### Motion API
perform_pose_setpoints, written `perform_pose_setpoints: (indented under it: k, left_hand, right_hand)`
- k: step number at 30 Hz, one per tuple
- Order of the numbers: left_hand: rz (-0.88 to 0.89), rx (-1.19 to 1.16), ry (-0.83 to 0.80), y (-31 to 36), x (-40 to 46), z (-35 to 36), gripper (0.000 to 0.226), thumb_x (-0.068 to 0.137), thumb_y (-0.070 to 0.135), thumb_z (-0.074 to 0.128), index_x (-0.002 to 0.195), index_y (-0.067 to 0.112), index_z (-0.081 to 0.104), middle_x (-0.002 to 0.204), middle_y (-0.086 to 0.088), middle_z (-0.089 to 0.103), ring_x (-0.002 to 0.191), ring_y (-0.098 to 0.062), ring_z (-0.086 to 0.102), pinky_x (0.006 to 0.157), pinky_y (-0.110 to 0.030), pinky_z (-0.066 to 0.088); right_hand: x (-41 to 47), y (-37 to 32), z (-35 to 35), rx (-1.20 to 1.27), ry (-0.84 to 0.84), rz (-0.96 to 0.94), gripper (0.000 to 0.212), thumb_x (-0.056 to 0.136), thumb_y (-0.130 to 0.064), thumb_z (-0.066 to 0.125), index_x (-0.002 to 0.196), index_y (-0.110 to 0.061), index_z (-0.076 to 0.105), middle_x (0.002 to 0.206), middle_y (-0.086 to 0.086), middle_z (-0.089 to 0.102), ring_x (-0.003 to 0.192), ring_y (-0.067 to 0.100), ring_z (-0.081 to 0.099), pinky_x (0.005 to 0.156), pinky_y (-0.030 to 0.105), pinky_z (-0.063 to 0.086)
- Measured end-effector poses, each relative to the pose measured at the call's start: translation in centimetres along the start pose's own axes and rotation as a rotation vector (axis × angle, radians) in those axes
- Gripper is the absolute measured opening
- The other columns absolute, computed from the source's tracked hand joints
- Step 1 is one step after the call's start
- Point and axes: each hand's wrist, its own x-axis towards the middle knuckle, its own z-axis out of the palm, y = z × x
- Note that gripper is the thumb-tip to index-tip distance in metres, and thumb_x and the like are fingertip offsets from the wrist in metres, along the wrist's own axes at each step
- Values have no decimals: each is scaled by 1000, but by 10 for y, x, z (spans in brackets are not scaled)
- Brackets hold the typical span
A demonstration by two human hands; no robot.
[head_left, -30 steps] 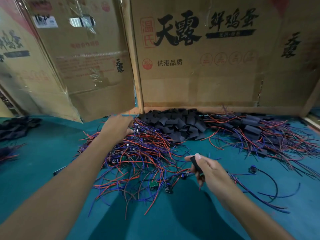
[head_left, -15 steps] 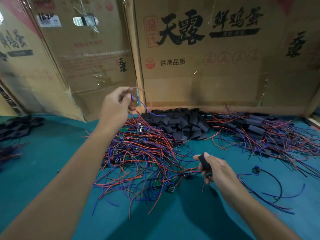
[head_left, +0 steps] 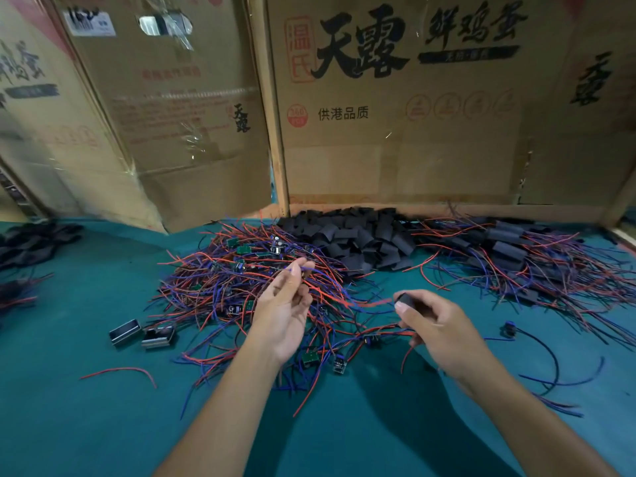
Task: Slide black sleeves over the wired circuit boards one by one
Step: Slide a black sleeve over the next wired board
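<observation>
My left hand (head_left: 284, 311) is raised palm-up over the tangle of red and blue wired circuit boards (head_left: 241, 277) and pinches the ends of a board's wires (head_left: 303, 270) between thumb and fingertips. My right hand (head_left: 437, 328) grips one black sleeve (head_left: 406, 301) between thumb and fingers, a little to the right of the left hand. Loose black sleeves (head_left: 354, 235) are heaped at the back centre. A pile of sleeved boards (head_left: 509, 253) with wires lies at the back right.
Cardboard boxes (head_left: 395, 115) wall off the back of the teal table (head_left: 86, 390). Two small metal cases (head_left: 142, 333) lie left of the wire tangle. A black cable (head_left: 537, 342) curls at the right. More dark sleeves (head_left: 34, 239) sit at the far left.
My left hand came down from high near the boxes to just above the wire pile, still pinching wires. My right hand lifted slightly toward it with the sleeve.
</observation>
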Motion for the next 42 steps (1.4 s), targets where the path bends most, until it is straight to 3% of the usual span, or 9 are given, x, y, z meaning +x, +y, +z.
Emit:
perform_pose_setpoints:
  k: [2,5,9,14,18,25,30,35,42]
  left_hand:
    - [-2,-25,-23,-1,-4,1,33,84,23,62,113,7,65,97,0,71,57,-5,45,52,-14,42]
    - [8,-44,-50,-1,-5,1,31,82,16,64,111,8,68,100,-2,73,59,-4,52,57,-12,49]
    - [-8,5,-133,-2,-8,2,35,81,2,64,116,6,68,110,-7,72,66,-4,59,66,-14,54]
    - [14,66,-146,-2,-12,5,32,92,-12,51,114,3,68,105,-11,71,64,-9,52,63,-17,52]
    - [43,95,-193,0,-14,7,38,91,-17,44,118,0,64,105,-13,71,65,-11,52,64,-19,50]
    - [98,216,-171,-6,-15,8,26,94,-11,49,109,-1,67,98,-14,71,65,-13,54,66,-19,51]
    - [114,147,-173,-7,-16,8,16,91,0,59,103,3,69,94,-11,70,65,-13,54,64,-20,50]
    - [18,-37,-117,-8,-13,9,20,87,0,56,98,8,72,89,-10,71,66,-11,59,63,-20,54]
    - [24,31,-112,-11,-13,9,25,87,-5,57,76,14,69,80,-6,67,65,-13,58,62,-22,52]
  right_hand:
    - [1,1,-2,-18,12,-20,8,92,-25,64,99,-28,68,77,-18,67,75,11,64,59,22,52]
    - [4,5,-4,-22,35,-20,6,91,-26,65,95,-29,68,78,-15,69,76,11,65,64,30,55]
    - [6,8,-5,8,48,-13,8,92,-22,64,94,-27,68,76,-14,69,75,14,65,56,22,52]
    - [8,10,-7,-3,60,-20,7,92,-22,64,93,-28,68,72,-10,68,72,12,64,58,26,53]
    - [9,10,-11,10,59,-12,8,93,-21,63,94,-28,67,68,-12,68,66,1,63,54,19,51]
    - [11,12,-16,16,85,25,6,93,-23,64,96,-26,68,72,-10,69,68,2,64,56,23,50]
    - [13,11,-19,9,117,43,5,93,-23,64,92,-26,67,66,-6,66,59,1,59,53,21,49]
    - [11,6,-20,2,111,50,5,94,-21,62,97,-22,66,68,-1,64,57,7,55,54,23,49]
    - [8,3,-19,-43,107,54,3,95,-24,62,95,-26,65,74,3,66,58,7,57,54,21,50]
